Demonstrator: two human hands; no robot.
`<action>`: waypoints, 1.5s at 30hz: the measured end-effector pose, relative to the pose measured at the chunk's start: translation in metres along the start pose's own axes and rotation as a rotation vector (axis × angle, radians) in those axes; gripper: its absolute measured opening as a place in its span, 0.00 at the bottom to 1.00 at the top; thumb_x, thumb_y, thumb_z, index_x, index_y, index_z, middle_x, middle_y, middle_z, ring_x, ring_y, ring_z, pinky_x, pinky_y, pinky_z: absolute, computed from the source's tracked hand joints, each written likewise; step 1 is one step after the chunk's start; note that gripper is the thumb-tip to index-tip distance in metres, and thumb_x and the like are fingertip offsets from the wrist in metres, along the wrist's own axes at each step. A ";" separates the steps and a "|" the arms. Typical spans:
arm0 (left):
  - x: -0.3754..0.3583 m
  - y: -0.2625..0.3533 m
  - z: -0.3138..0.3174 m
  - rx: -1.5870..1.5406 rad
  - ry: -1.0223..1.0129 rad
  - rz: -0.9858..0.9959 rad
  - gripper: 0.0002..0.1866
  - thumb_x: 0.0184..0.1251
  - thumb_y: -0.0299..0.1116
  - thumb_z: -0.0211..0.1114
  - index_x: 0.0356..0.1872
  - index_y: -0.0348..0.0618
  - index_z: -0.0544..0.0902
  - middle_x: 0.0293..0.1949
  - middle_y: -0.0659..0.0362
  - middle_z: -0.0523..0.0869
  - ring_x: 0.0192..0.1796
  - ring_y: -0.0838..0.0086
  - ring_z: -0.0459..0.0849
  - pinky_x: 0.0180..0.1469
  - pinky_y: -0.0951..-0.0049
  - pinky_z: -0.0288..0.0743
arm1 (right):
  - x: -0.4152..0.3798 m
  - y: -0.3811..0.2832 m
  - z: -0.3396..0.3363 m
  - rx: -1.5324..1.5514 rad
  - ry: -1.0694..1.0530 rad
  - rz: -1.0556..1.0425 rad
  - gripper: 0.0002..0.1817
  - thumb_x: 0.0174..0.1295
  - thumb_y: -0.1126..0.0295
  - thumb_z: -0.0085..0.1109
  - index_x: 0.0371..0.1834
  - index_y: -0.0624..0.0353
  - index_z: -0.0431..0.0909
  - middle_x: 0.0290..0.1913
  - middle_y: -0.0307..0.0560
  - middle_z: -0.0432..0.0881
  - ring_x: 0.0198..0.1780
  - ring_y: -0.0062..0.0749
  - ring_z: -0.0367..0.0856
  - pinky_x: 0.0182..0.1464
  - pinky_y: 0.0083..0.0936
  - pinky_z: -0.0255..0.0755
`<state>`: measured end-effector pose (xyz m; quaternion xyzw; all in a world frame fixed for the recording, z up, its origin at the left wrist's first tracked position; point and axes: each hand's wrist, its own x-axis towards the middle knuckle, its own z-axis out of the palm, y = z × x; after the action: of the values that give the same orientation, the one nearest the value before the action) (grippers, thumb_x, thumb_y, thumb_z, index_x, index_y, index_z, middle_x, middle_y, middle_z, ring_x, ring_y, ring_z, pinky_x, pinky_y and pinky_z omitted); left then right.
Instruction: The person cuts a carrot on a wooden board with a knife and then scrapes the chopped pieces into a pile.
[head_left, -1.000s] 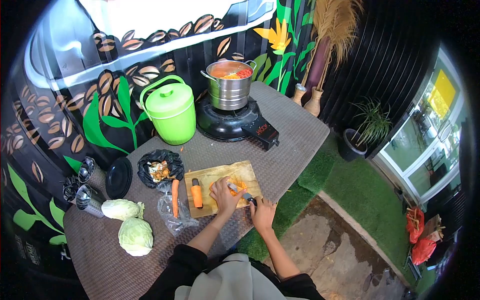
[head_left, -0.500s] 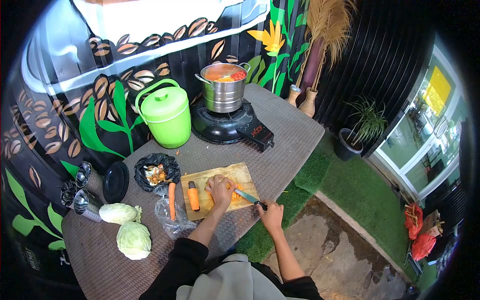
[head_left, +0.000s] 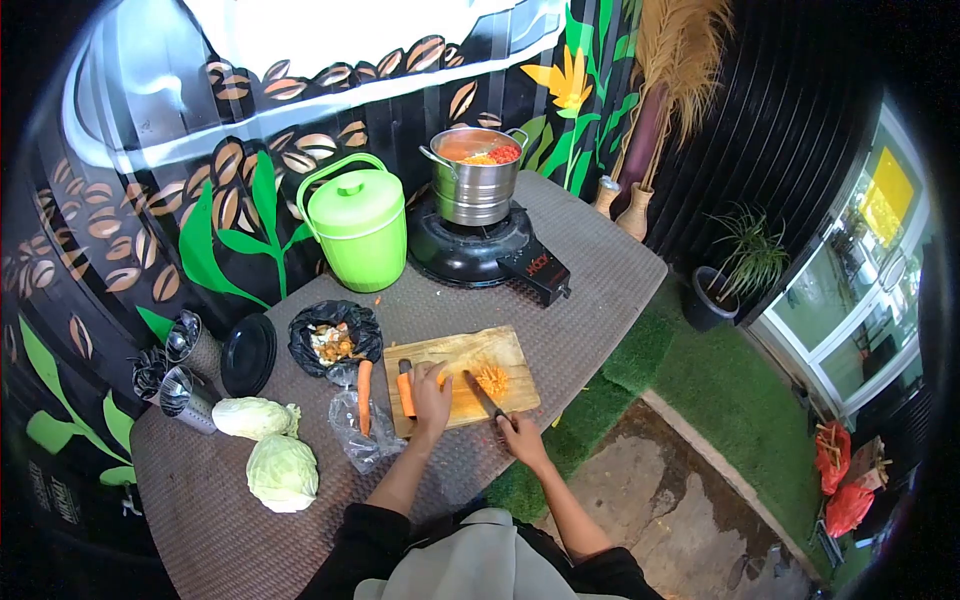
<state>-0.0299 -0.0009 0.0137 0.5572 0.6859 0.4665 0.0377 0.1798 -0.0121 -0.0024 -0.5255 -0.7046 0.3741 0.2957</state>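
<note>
A smooth, rectangular wooden cutting board (head_left: pixel 518 393) is laid on the brown, woven-textured surface (head_left: pixel 580 250). The black handle of a knife (head_left: pixel 485 396) is grasped in the fingers of the right hand (head_left: pixel 520 436), its narrow metal blade angled toward eleven o'clock beside finely cut orange shreds (head_left: pixel 491 377) on the board. The fingers of the left hand (head_left: pixel 431 397) are curled over the board's left half, near a thick, dark-ended orange carrot piece (head_left: pixel 405 392); whether anything is gripped by them cannot be told. From the board, a peeled carrot (head_left: pixel 364 392) is seen at nine o'clock on crinkled clear plastic (head_left: pixel 368 452), a black bag (head_left: pixel 308 347) of scraps at ten, a glossy green lidded bucket (head_left: pixel 358 240) at eleven, and a ribbed steel pot (head_left: pixel 472 195) on a black stove (head_left: pixel 462 250) at twelve. Two pale, leafy cabbages (head_left: pixel 282 473) are placed toward eight. A corrugated wall (head_left: pixel 790 130) is painted in part; artificial grass (head_left: pixel 715 385) and a glass door (head_left: pixel 865 300) are seen toward three. The pot's lower contents are hidden by its wall, and the picture's corners are lost in darkness.
</note>
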 end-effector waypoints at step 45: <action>0.056 0.001 0.058 0.236 -0.587 0.563 0.04 0.61 0.27 0.56 0.32 0.38 0.79 0.38 0.48 0.81 0.49 0.54 0.78 0.49 0.57 0.74 | -0.010 -0.002 -0.019 0.102 0.298 0.113 0.23 0.68 0.55 0.51 0.31 0.69 0.78 0.19 0.51 0.77 0.23 0.35 0.77 0.30 0.33 0.69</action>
<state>-0.0169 0.0785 0.0079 0.8325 0.5158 0.1985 0.0384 0.1971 -0.0182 0.0099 -0.5985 -0.6022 0.3432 0.4018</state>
